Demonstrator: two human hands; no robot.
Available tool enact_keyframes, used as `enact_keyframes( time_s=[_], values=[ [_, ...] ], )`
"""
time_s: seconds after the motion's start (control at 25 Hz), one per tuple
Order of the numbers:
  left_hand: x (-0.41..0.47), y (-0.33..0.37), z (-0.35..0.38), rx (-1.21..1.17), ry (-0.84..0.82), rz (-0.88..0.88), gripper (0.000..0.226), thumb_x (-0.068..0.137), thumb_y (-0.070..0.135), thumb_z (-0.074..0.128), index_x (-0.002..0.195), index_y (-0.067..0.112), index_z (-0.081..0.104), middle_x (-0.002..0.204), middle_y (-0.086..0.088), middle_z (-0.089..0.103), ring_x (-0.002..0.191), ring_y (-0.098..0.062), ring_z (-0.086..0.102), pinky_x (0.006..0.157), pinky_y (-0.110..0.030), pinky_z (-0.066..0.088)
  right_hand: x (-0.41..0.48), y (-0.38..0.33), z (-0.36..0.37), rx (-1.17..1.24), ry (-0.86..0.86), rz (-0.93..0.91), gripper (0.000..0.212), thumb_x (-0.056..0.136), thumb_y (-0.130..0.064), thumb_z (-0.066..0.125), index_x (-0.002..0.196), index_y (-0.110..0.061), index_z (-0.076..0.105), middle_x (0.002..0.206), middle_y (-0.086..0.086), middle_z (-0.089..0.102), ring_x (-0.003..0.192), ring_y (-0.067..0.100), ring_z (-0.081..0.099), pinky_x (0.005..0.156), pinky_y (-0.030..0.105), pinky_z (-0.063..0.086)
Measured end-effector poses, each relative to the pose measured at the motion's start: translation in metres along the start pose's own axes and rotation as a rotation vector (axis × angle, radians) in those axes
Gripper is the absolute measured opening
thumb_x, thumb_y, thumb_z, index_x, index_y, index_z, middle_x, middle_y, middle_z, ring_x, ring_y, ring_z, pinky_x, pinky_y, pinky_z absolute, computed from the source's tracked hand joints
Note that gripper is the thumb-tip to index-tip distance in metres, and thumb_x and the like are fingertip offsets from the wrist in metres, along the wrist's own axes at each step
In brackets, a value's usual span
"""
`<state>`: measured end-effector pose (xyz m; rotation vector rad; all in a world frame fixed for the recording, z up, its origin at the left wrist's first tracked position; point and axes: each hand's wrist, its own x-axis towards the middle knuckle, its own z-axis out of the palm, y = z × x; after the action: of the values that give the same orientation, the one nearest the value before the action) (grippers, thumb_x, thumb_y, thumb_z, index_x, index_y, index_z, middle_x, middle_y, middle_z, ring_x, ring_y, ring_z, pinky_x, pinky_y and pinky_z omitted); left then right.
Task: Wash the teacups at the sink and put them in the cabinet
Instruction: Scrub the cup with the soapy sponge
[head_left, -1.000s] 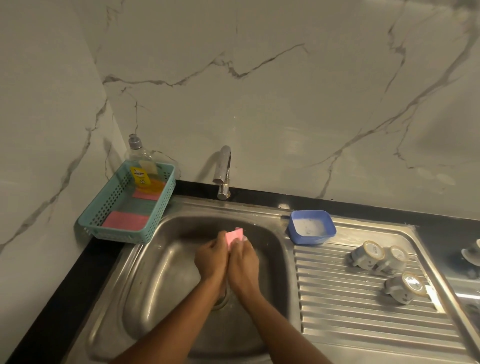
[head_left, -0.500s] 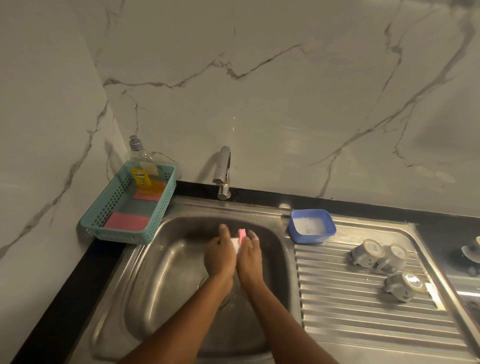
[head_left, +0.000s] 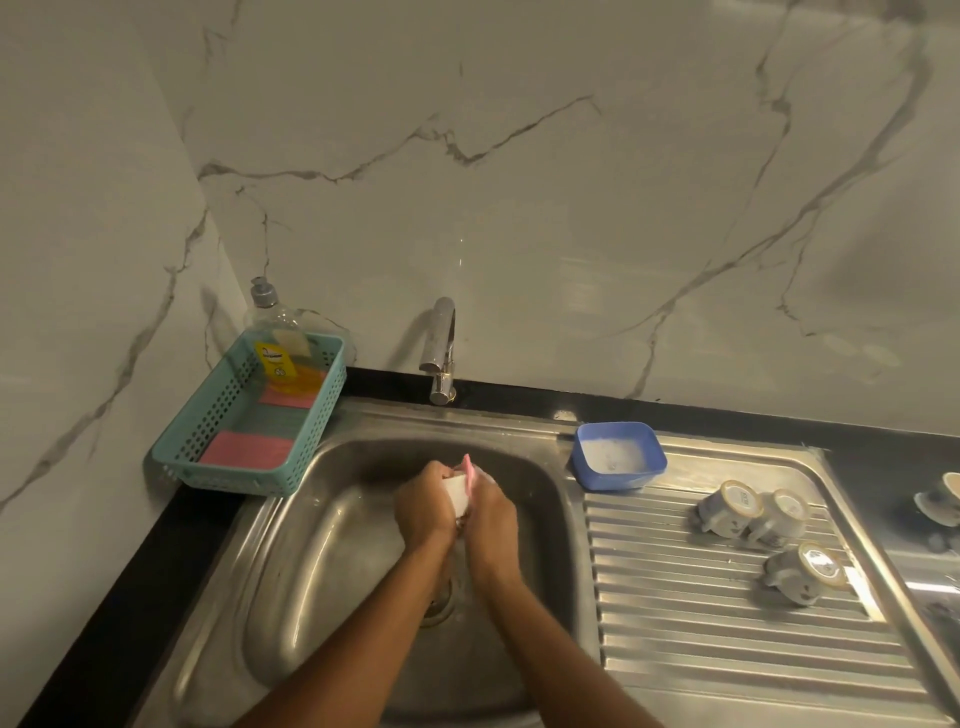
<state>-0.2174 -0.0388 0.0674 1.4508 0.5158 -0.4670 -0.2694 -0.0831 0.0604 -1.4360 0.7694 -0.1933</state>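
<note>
Over the steel sink (head_left: 332, 545) my two hands meet around a white teacup (head_left: 457, 493). My left hand (head_left: 423, 506) grips the cup from the left. My right hand (head_left: 493, 512) holds a pink sponge (head_left: 468, 470) against the cup's right side; only the sponge's top edge shows. Three teacups lie on their sides on the ribbed drainboard (head_left: 701, 613): two together at the back (head_left: 730, 508) (head_left: 784, 515) and one nearer (head_left: 802, 571). A further cup (head_left: 943, 499) shows at the right edge on the dark counter.
A blue tub of soapy water (head_left: 618, 456) stands at the drainboard's back left corner. The tap (head_left: 440, 353) rises behind the basin. A teal basket (head_left: 249, 421) at the left holds a soap bottle (head_left: 280, 345) and pink cloths. Marble walls close the back and left.
The sponge has turned from flat and broad above my hands to a thin edge between them. The white cup now shows between my hands, which shifted slightly over the basin.
</note>
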Motion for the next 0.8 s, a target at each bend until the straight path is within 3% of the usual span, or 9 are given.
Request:
enact_keyframes(
  time_s=[0.08,0.24,0.28,0.4,0.44,0.52,0.6,0.72,0.8],
  values=[
    [0.006,0.005,-0.004,0.034,0.066,0.034,0.029,0.091,0.022,0.053,0.068,0.011,0.065,0.076,-0.010,0.068,0.071,-0.024,0.062,0.064,-0.032,0.047,-0.020,0.017,0.014,-0.042,0.045,-0.201,0.032,0.106,-0.021,0.041,0.128,-0.025,0.064,0.123,-0.013,0.065,0.112,0.004,0.060,0.095,0.021,0.049],
    [-0.003,-0.013,-0.006,0.003,-0.071,-0.029,0.022,0.080,0.024,0.058,0.073,0.008,0.072,0.074,-0.013,0.070,0.070,-0.030,0.066,0.064,-0.037,0.051,0.021,0.004,-0.004,-0.043,-0.045,0.162,0.032,0.102,-0.019,0.040,0.086,-0.015,0.068,0.081,0.006,0.072,0.073,0.016,0.065,0.057,0.022,0.048],
    [-0.004,-0.012,-0.005,-0.004,-0.075,-0.018,0.022,0.083,0.020,0.059,0.075,0.006,0.073,0.075,-0.012,0.070,0.069,-0.029,0.067,0.063,-0.036,0.052,0.020,0.000,-0.003,-0.031,-0.047,0.166,0.032,0.104,-0.021,0.040,0.090,-0.017,0.069,0.084,0.003,0.073,0.078,0.016,0.067,0.061,0.023,0.050],
    [0.004,0.005,-0.006,0.049,0.017,0.118,0.026,0.096,0.014,0.052,0.076,0.002,0.063,0.079,-0.006,0.067,0.066,-0.021,0.061,0.063,-0.028,0.051,-0.016,0.013,0.010,-0.124,-0.043,-0.157,0.035,0.109,-0.028,0.037,0.138,-0.027,0.057,0.134,-0.013,0.058,0.125,0.004,0.053,0.102,0.022,0.045],
    [0.003,0.008,-0.006,0.060,0.031,0.121,0.027,0.097,0.012,0.051,0.074,0.002,0.061,0.077,-0.007,0.065,0.064,-0.020,0.058,0.060,-0.026,0.047,-0.016,0.020,0.013,-0.102,-0.026,-0.185,0.038,0.110,-0.029,0.036,0.144,-0.025,0.052,0.137,-0.012,0.055,0.126,0.003,0.051,0.103,0.019,0.044],
    [0.000,0.002,-0.007,0.017,-0.042,0.051,0.026,0.090,0.014,0.055,0.070,0.003,0.068,0.073,-0.012,0.067,0.065,-0.025,0.061,0.059,-0.030,0.046,0.005,0.019,0.006,0.074,0.005,0.064,0.036,0.108,-0.027,0.038,0.126,-0.012,0.065,0.110,0.002,0.071,0.097,0.011,0.067,0.074,0.019,0.054],
    [-0.003,-0.006,-0.008,-0.060,-0.188,-0.021,0.024,0.080,0.024,0.059,0.079,0.005,0.074,0.077,-0.016,0.070,0.070,-0.030,0.067,0.061,-0.034,0.050,0.023,0.010,-0.008,0.314,-0.088,0.346,0.035,0.100,-0.027,0.046,0.111,-0.003,0.070,0.089,0.014,0.074,0.078,0.023,0.070,0.060,0.029,0.054],
    [0.011,-0.005,-0.008,-0.080,-0.244,-0.008,0.045,0.084,0.048,0.057,0.096,0.008,0.073,0.097,-0.018,0.073,0.087,-0.034,0.070,0.071,-0.039,0.055,0.009,0.003,-0.008,0.394,-0.092,0.292,0.043,0.104,-0.037,0.043,0.111,-0.006,0.071,0.096,0.016,0.076,0.082,0.025,0.072,0.069,0.036,0.055],
    [0.015,0.002,-0.002,-0.014,-0.093,0.077,0.051,0.102,0.053,0.038,0.099,0.010,0.066,0.104,-0.017,0.070,0.091,-0.032,0.068,0.074,-0.038,0.055,-0.001,0.010,0.000,0.375,0.003,0.183,0.046,0.108,-0.041,0.035,0.114,-0.011,0.070,0.101,0.014,0.076,0.089,0.023,0.073,0.073,0.033,0.056]
  ],
)
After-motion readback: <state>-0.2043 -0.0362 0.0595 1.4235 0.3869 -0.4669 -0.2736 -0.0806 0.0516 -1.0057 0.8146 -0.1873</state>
